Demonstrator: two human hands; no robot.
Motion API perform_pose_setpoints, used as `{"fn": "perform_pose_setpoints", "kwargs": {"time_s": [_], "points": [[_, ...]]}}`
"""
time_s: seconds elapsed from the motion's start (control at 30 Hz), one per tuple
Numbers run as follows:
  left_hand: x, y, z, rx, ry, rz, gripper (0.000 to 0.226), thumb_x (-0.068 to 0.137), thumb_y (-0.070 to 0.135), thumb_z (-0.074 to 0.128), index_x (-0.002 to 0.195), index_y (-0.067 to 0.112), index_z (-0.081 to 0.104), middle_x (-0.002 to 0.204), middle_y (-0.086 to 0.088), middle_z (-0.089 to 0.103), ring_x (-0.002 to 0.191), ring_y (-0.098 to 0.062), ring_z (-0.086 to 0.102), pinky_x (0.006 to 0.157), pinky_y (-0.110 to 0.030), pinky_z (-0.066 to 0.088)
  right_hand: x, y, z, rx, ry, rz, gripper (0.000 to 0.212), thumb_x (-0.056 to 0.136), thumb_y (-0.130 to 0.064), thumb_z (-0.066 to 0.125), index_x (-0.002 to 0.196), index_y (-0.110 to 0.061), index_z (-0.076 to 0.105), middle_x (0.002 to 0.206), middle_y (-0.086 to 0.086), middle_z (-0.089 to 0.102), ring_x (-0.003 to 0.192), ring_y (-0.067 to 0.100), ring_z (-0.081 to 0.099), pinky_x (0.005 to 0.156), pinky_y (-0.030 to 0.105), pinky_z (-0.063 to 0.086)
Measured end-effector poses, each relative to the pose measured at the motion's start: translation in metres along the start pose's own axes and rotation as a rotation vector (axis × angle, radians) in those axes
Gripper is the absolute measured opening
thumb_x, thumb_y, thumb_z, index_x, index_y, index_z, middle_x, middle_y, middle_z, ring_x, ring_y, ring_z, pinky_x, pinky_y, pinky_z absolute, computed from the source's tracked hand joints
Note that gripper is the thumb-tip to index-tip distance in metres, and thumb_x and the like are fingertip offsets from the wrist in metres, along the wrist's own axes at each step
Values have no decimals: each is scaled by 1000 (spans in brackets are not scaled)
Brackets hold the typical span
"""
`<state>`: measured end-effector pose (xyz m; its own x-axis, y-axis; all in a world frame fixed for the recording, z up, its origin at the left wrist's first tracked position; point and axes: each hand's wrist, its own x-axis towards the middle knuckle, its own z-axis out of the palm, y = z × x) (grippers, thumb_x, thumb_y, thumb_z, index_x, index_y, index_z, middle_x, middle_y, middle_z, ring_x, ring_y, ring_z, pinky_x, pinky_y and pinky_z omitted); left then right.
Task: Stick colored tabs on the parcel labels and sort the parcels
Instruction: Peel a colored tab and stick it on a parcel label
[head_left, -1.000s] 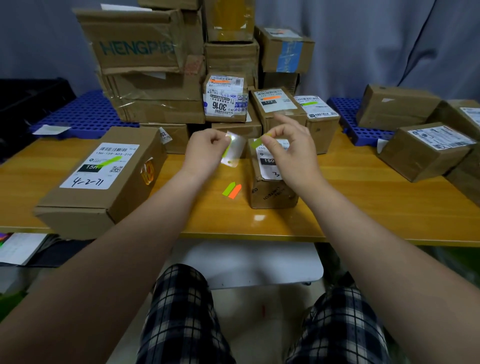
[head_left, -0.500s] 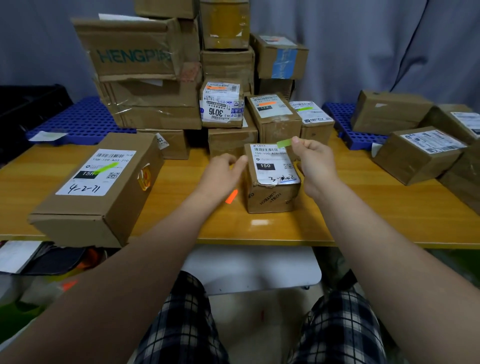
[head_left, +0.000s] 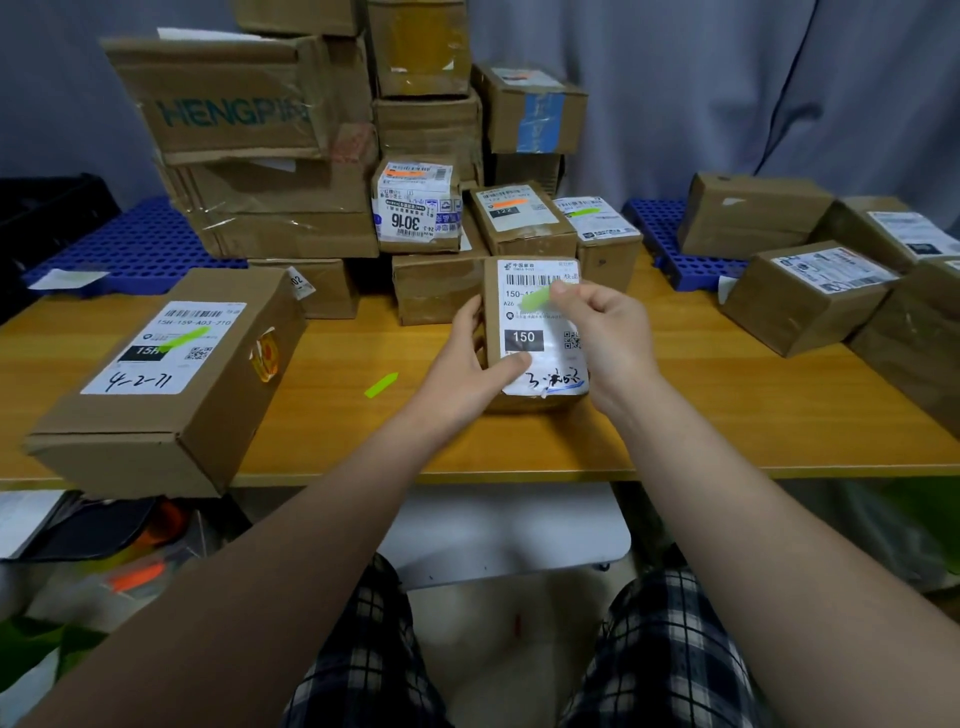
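A small brown parcel (head_left: 540, 338) with a white label marked 150 stands at the middle of the wooden table (head_left: 675, 426). My left hand (head_left: 467, 358) grips its left side, thumb on the label. My right hand (head_left: 608, 332) pinches a green tab (head_left: 537, 299) and holds it over the label's upper part, just below the barcode. Whether the tab touches the label I cannot tell. A loose green tab (head_left: 382, 385) lies on the table left of my left hand.
A large box (head_left: 171, 374) with a green-tabbed label sits at the left table edge. Stacked cartons (head_left: 270, 156) and tabbed parcels (head_left: 524, 218) stand behind. Untabbed parcels (head_left: 810, 296) lie on the right. Blue pallets (head_left: 135, 249) flank the stack.
My right hand brought the green tab down from the parcel's far corner onto the label area. My left hand closed on the parcel's left side. The camera moved closer.
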<state>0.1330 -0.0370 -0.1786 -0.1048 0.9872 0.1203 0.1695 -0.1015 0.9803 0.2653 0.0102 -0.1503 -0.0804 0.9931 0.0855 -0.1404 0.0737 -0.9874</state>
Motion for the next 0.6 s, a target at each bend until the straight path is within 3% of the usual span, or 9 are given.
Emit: {"fn": "perform_pose_setpoints", "kwargs": {"time_s": [0.1,0.2,0.3,0.4,0.5,0.6], "points": [[0,-4,-1,-2,4,5,79,89,8,64,149,20,14,117,26,44,119,-2,48,94,-25,50,1,5,1,-36,16,-38,18,89,-17,66,79,-2,69,103,13,70,85,20,70,64,28,54],[-2,-5,-1,14,3,55,81,89,5,63,150,21,11,134,13,42,125,-9,47,98,-29,49,4,10,3,-109,50,-76,20,87,-18,68,72,-5,69,113,8,67,102,17,65,85,35,53],[-3,-8,-2,41,-24,139,78,90,5,61,147,33,16,141,7,41,124,-10,50,97,-31,50,4,13,5,-141,72,-107,20,87,-16,68,69,-9,66,111,6,67,99,17,66,78,30,53],[-2,-14,-4,207,-32,197,63,88,30,59,137,53,27,148,4,37,136,-15,37,109,-45,38,6,15,6,-198,93,-169,20,87,-15,67,69,-8,63,97,4,68,91,15,66,76,32,52],[-3,-18,-5,395,-15,211,53,90,37,51,137,50,32,150,0,33,139,-13,29,112,-39,33,8,19,8,-369,136,-266,18,84,-20,71,71,-14,60,84,-1,64,90,17,61,83,36,50],[-4,-18,-7,441,-22,245,51,94,35,50,140,46,31,149,1,34,136,-12,33,108,-32,35,5,17,7,-467,175,-304,27,80,-24,75,78,-23,48,81,-14,50,90,17,52,79,31,44]]}}
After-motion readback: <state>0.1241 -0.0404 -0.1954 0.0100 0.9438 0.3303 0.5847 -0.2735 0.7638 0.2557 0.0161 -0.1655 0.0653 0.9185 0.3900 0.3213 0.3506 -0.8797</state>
